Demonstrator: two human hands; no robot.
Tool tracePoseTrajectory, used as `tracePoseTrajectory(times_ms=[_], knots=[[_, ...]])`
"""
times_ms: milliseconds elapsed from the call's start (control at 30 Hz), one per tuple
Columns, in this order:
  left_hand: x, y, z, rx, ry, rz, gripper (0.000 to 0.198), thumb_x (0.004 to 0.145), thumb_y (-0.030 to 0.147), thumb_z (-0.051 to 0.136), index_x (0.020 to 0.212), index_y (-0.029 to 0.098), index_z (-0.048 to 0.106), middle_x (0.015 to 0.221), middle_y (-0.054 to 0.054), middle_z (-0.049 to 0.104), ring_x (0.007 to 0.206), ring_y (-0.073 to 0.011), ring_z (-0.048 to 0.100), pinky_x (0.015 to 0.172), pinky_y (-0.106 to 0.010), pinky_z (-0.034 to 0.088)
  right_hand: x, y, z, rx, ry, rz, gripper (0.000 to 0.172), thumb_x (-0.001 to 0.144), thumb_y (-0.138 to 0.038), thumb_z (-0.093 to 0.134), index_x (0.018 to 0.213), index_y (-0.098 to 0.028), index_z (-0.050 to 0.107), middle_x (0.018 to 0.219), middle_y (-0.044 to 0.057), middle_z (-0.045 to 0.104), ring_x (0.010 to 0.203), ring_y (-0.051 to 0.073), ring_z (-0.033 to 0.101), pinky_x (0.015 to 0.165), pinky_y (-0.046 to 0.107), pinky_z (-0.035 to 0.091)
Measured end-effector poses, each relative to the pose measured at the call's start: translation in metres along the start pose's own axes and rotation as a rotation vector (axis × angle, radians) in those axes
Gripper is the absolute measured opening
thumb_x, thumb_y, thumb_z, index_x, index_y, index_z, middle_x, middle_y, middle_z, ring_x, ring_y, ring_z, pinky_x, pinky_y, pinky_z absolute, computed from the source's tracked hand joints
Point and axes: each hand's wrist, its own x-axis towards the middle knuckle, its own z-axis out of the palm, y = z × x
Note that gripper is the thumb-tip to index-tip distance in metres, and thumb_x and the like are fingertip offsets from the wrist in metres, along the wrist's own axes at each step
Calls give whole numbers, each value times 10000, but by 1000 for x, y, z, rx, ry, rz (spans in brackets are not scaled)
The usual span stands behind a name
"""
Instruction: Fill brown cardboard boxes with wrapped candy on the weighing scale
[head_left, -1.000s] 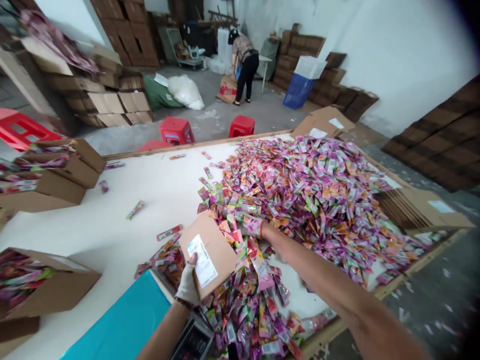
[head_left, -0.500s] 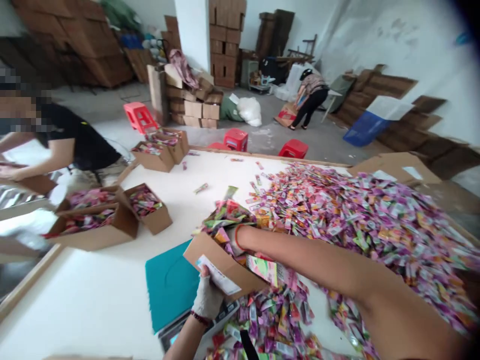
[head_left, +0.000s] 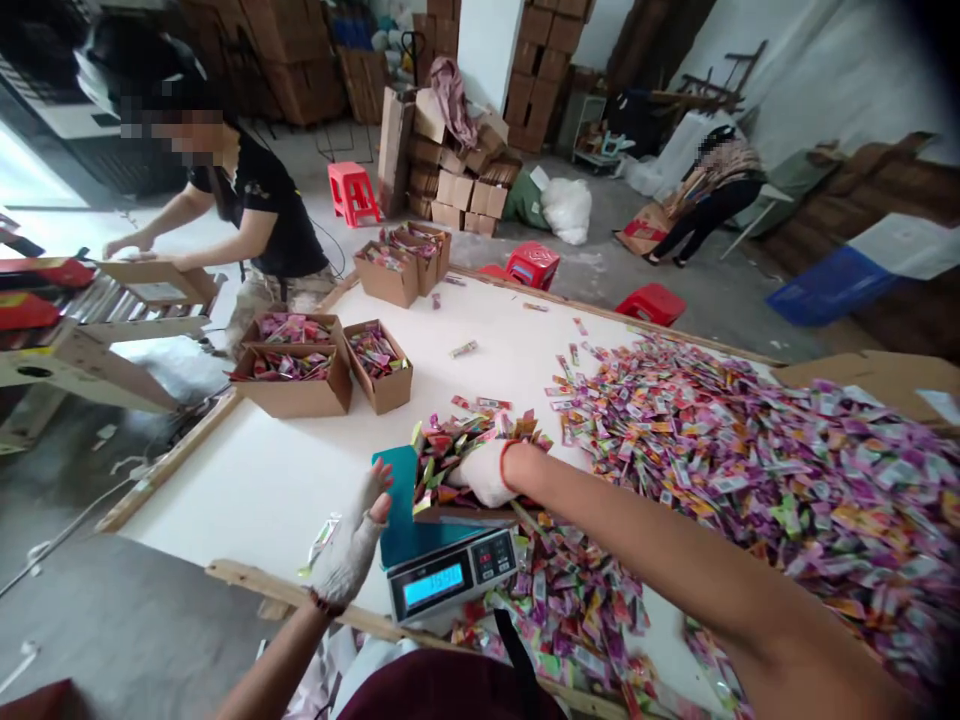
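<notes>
A digital scale [head_left: 450, 575] with a teal plate and a lit display stands at the table's near edge. On its plate rests a cardboard box [head_left: 465, 514] full of small colourful packets. My right hand [head_left: 486, 474], in a white glove with bare fingertips or fingers hidden, reaches into the packets in that box; whether it grips any is hidden. My left hand [head_left: 352, 540], in a fingerless white glove, hovers left of the scale with its fingers apart and holds nothing. A single packet [head_left: 324, 540] lies beside it. A large heap of packets [head_left: 705, 440] spreads over the table's right side.
Filled boxes [head_left: 300, 392] stand at the table's left, with more [head_left: 390, 275] at the far edge. A person [head_left: 262, 215] at the left handles a box by a conveyor. Behind the table are red stools [head_left: 532, 265] and another person [head_left: 712, 190] bending.
The box has gone from tilted in my left hand to resting on the scale. My left hand has let go and moved left. The view has shifted, showing the scale's display.
</notes>
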Motion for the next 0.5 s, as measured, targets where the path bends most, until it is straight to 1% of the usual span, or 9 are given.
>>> tracePoseTrajectory(times_ms=[67, 133, 167, 200, 267, 333, 400, 433, 500], knots=[[10, 23, 23, 36, -98, 108, 807, 887, 564, 628, 1573, 246, 347, 1627, -107, 348, 1495, -280, 344, 1213, -391, 325, -18, 6, -38, -8, -228, -114, 264, 651, -60, 668, 873, -162, 768, 714, -51, 718, 631, 104, 621, 720, 227, 515], [20, 40, 41, 75, -151, 209, 840, 883, 580, 626, 1581, 213, 336, 1651, -118, 293, 1531, -293, 260, 1254, -422, 242, -42, 19, -80, 7, -363, -273, 468, 668, -84, 585, 1080, -204, 774, 960, -29, 770, 854, 153, 695, 863, 265, 533], [25, 47, 47, 89, -161, 253, 844, 887, 590, 615, 1581, 199, 336, 1653, -124, 284, 1535, -296, 249, 1261, -429, 220, -56, 30, -100, 6, -339, -321, 536, 693, -110, 544, 1176, -217, 750, 1095, -16, 758, 994, 179, 696, 948, 302, 522], [29, 52, 49, 101, -161, 285, 844, 894, 600, 599, 1580, 184, 336, 1650, -134, 288, 1532, -299, 258, 1262, -433, 215, -70, 44, -118, -13, -276, -317, 562, 706, -130, 522, 1218, -221, 737, 1172, -4, 739, 1090, 197, 681, 1007, 333, 504], [35, 58, 46, 105, -123, 310, 860, 900, 631, 569, 1573, 150, 337, 1626, -169, 328, 1503, -310, 320, 1247, -445, 246, -99, 84, -144, -98, -115, -206, 562, 695, -138, 522, 1201, -232, 749, 1203, 13, 733, 1149, 209, 674, 1047, 351, 490], [39, 62, 35, 91, -48, 297, 891, 882, 676, 555, 1555, 128, 354, 1587, -203, 384, 1458, -326, 390, 1207, -459, 309, -125, 132, -155, -199, 23, -16, 568, 637, -131, 583, 1163, -237, 767, 1199, 48, 739, 1136, 239, 687, 1033, 362, 505], [43, 65, 21, 67, 24, 279, 894, 870, 712, 529, 1534, 131, 383, 1561, -217, 415, 1428, -333, 427, 1162, -467, 360, -147, 179, -150, -254, 98, 164, 637, 575, -149, 672, 1201, -235, 751, 1239, 104, 721, 1126, 299, 689, 1010, 408, 520], [45, 66, 15, 54, 51, 272, 889, 865, 721, 519, 1524, 138, 395, 1557, -217, 419, 1419, -333, 436, 1143, -471, 375, -156, 199, -144, -258, 121, 217, 688, 555, -174, 711, 1240, -231, 731, 1272, 128, 704, 1132, 326, 684, 1002, 434, 523], [47, 68, 5, 35, 96, 249, 874, 855, 725, 510, 1506, 151, 415, 1550, -211, 428, 1406, -331, 450, 1120, -481, 392, -168, 228, -130, -242, 180, 225, 766, 550, -245, 764, 1311, -218, 684, 1309, 153, 679, 1130, 354, 678, 985, 463, 529]])
